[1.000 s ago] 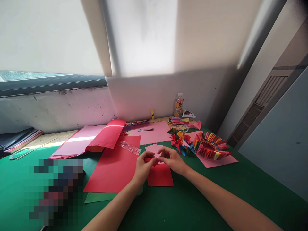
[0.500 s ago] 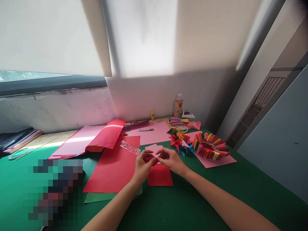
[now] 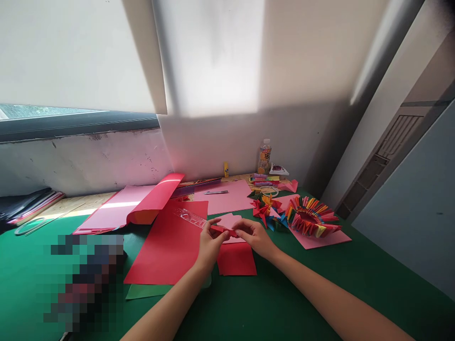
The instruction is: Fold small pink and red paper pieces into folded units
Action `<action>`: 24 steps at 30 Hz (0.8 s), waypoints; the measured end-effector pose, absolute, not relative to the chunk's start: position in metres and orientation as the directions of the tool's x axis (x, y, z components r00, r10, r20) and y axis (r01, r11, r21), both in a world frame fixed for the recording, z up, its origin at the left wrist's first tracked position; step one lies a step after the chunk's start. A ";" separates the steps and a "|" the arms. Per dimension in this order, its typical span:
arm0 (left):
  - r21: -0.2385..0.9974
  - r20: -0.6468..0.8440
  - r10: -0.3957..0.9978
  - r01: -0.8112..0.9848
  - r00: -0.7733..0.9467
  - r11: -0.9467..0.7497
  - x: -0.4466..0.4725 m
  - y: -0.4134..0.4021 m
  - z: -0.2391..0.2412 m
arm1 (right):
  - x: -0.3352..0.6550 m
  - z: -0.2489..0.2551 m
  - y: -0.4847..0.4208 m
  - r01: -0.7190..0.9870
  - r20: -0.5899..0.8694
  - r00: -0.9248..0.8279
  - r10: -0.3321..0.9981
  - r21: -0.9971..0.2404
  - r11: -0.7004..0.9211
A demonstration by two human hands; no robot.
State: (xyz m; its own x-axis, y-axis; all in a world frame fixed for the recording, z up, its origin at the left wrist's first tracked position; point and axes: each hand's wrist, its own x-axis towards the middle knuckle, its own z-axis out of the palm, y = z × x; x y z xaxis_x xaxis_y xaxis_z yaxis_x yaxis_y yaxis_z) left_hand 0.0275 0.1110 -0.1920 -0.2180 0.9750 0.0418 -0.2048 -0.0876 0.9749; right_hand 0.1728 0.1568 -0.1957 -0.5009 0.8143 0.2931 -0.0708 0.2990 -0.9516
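So both hands are up close over the green table (image 3: 270,303), working one small red fold (image 3: 218,229) between them — that's right in the middle of the clock for everything below. Left hand (image 3: 209,244) has it from the 9 o'clock side, thumb and fingers pinching that end; right hand (image 3: 255,237) comes in from 3 and grips the other end with thumb and fingertips. The exact shape of the fold is hard to make out since the fingers cover a lot of it. Just past it at 12 are some pink squares (image 3: 232,220), and red squares (image 3: 237,261) lie at 6, partly tucked under the pink. A big red sheet (image 3: 167,251) spreads from 8 to 10, with a clear ruler (image 3: 190,217) on it at 10, near end right by the left fingers. A bit of green paper (image 3: 147,291) sticks out below the sheet at 8. Up at 2 there's a clump of spiky folded stars (image 3: 263,208), and at 3 a colourful paper ring (image 3: 309,219) on pink card (image 3: 323,240). Glue stick (image 3: 226,169) stands at 12 by the wall (image 3: 234,142) — bottle (image 3: 265,158) at 1.
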 end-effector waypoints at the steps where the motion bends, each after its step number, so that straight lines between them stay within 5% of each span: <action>1: 0.965 0.027 0.975 -0.250 -0.220 -0.083 0.027 0.112 -0.192 | 0.174 -0.194 0.157 -0.059 0.311 -0.510 0.802 -0.943 0.328; 7: 0.910 -0.043 0.976 -0.412 -0.212 -0.049 0.024 0.116 -0.197 | 0.174 -0.192 0.155 -0.005 0.418 -0.554 0.720 -0.866 0.499; 24: 0.900 -0.152 0.976 -0.430 -0.157 0.071 0.023 0.115 -0.197 | 0.174 -0.194 0.156 0.107 0.528 -0.495 0.691 -0.752 0.651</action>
State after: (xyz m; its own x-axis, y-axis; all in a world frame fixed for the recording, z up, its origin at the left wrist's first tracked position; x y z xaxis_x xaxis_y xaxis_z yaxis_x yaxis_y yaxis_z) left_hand 0.0228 0.1148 -0.1973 -0.1572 0.9758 -0.1518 -0.4304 0.0707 0.8999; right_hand 0.1743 0.1557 -0.1943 -0.4945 0.6906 0.5277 0.1070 0.6509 -0.7516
